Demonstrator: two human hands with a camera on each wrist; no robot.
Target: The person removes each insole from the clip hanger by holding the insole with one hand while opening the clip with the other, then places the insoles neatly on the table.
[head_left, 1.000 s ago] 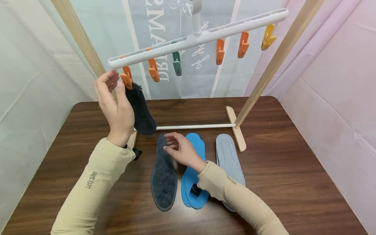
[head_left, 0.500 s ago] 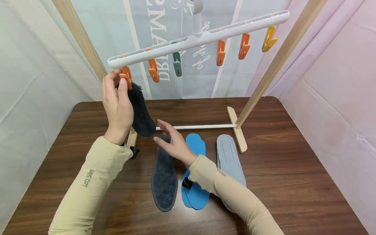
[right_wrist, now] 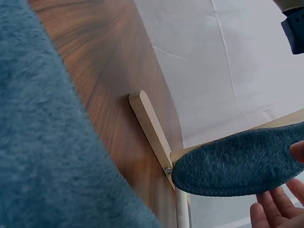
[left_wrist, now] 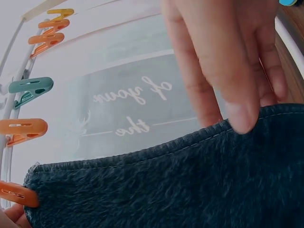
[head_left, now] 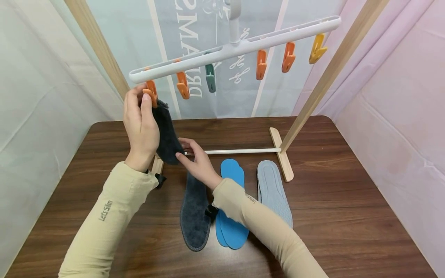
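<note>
A dark fuzzy insole point(head_left: 167, 135) hangs by one end from the leftmost orange clothespin point(head_left: 151, 92) on a white hanger bar point(head_left: 184, 64). My left hand point(head_left: 140, 127) pinches this clothespin, thumb in front and fingers behind. Lower down, my right hand point(head_left: 197, 160) holds the insole's edge near its free end. In the left wrist view, the right thumb point(left_wrist: 242, 116) lies on the stitched rim, with other fingers behind. The right wrist view shows the insole point(right_wrist: 228, 164) between thumb and fingers. A matching dark insole point(head_left: 195, 216) lies on the table below.
Blue insoles point(head_left: 233, 227) and grey insoles point(head_left: 272, 185) lie on the wooden table point(head_left: 330, 216). Several other clothespins, including a green one point(head_left: 210, 78) and a yellow one point(head_left: 317, 49), hang along the bar. A wooden stand post point(head_left: 323, 88) rises at the right.
My left hand has come in from the left and taken hold of the orange clothespin. My right hand has moved up and left from above the table insole to the hanging insole's lower end.
</note>
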